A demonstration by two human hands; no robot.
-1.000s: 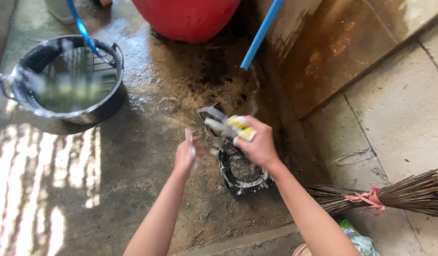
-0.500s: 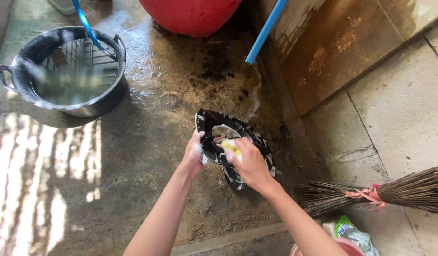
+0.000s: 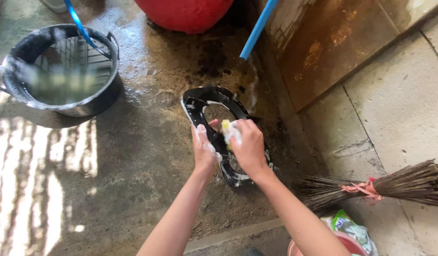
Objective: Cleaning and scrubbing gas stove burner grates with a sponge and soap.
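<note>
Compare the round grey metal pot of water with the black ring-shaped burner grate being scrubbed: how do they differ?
The grey metal pot stands untouched on the wet floor; the black ring-shaped grate is gripped by the left hand and scrubbed by the right hand with a soapy yellow sponge. The pot is a closed vessel holding water; the grate is an open ring, smeared with suds. Both are round and wet.
</note>
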